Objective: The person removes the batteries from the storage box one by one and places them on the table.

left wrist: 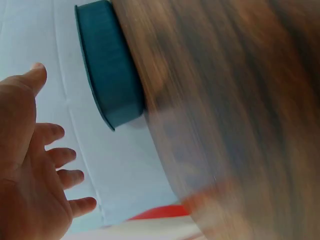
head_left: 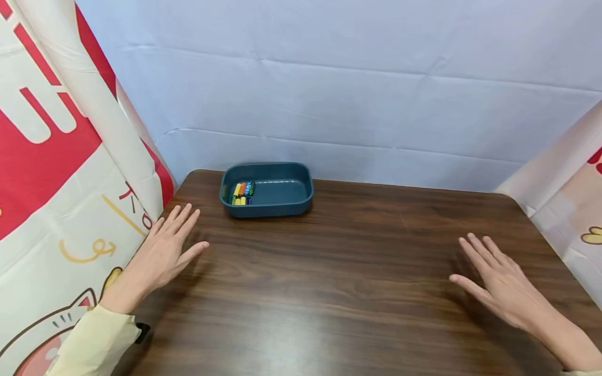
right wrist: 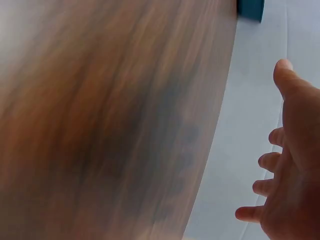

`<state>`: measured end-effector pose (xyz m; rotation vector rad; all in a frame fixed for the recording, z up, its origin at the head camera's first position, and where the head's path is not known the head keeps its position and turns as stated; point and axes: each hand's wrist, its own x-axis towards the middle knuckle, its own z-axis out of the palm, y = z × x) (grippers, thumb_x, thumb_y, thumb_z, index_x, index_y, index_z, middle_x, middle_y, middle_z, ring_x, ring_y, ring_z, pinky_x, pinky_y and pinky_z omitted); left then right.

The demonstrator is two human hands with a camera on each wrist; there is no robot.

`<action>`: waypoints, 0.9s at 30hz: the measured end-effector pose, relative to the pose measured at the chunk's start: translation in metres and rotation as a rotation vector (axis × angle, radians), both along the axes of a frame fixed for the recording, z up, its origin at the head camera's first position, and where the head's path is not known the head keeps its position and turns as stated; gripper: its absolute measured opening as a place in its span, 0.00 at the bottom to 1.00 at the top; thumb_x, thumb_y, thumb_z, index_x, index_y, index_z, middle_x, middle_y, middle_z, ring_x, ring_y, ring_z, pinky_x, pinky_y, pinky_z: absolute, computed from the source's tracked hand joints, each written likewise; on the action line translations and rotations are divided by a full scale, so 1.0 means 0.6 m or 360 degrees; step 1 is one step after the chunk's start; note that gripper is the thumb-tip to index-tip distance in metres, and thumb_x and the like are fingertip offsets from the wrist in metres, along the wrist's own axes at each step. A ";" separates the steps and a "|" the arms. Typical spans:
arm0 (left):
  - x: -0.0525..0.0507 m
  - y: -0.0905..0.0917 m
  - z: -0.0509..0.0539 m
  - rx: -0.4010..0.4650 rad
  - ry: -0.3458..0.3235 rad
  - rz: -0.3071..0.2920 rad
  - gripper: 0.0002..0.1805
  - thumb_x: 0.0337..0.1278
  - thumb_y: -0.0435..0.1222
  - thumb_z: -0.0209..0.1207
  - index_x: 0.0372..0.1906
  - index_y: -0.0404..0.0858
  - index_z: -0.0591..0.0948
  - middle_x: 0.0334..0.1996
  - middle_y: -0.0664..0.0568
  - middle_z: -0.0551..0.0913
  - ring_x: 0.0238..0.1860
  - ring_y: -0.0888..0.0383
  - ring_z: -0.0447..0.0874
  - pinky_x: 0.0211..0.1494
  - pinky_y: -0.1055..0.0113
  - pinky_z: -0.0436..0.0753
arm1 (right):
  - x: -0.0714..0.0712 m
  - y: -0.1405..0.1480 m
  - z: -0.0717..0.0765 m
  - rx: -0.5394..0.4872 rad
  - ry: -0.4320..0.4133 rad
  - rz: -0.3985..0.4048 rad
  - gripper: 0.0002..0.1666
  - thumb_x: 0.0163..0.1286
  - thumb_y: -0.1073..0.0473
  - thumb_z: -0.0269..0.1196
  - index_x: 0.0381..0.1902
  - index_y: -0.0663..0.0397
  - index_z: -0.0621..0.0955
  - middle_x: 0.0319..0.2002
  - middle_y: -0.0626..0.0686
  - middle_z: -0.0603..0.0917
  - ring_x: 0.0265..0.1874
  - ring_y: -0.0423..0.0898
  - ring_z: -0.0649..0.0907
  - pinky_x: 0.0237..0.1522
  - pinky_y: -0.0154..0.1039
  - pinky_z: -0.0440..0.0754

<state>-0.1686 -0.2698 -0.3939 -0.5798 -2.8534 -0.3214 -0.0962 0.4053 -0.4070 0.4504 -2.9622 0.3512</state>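
Presently, the dark teal container sits at the far edge of your tabletop, left of the middle and just in front of the pale cloth. Inside it, small battery-like cylinders lie grouped at its left end, yellow, orange, blue and green among them; those nearest you are partly hidden by the front wall, and the rest of the container's floor is bare. Your left hand is near the container but apart from it, its grip spread wide, fingers extended, holding nothing. Your right hand is well apart at the other side, its grip likewise spread, thumb held away from the fingers, with nothing in it.
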 end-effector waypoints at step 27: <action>-0.117 0.023 0.021 0.0577 -0.0339 0.0084 0.48 0.74 0.47 0.61 0.83 0.33 0.49 0.81 0.33 0.51 0.79 0.35 0.51 0.76 0.35 0.58 | -0.236 -0.232 0.025 -0.0539 -0.0195 0.0275 0.45 0.79 0.46 0.61 0.82 0.60 0.57 0.77 0.67 0.63 0.60 0.68 0.78 0.60 0.66 0.75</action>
